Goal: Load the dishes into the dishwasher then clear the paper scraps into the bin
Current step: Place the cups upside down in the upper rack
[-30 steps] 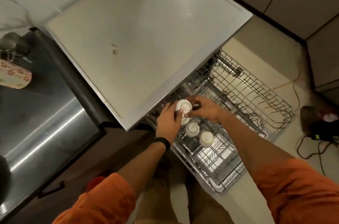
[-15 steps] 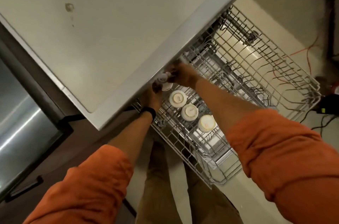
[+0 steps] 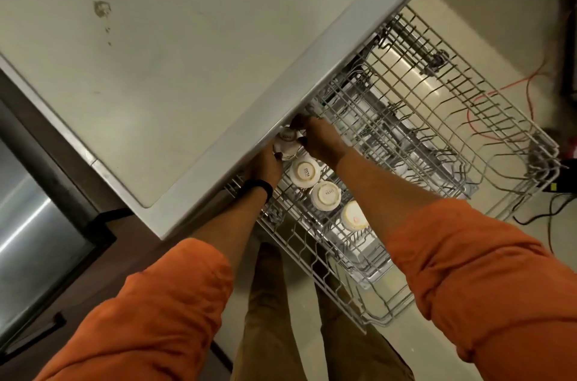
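A grey wire dishwasher rack [image 3: 487, 131] is pulled out below the countertop edge. Three white cups stand upside down in a row on its near left side: one [image 3: 304, 174], another [image 3: 326, 195] and a third [image 3: 354, 215]. A further white cup [image 3: 286, 143] sits upside down at the head of that row, half under the counter edge. My left hand [image 3: 265, 166] and my right hand [image 3: 318, 138] both grip this cup from either side. The fingers of both hands are partly hidden by the counter.
The pale countertop [image 3: 187, 52] overhangs the rack and fills the upper left. A steel-fronted appliance [image 3: 34, 224] stands at the left. Orange and black cables [image 3: 530, 84] lie on the floor at the right. My legs stand in front of the rack.
Both hands carried the cup from above the row toward the back of the rack, under the counter edge. A cup now stands at the spot where they held it. The camera leaned closer.
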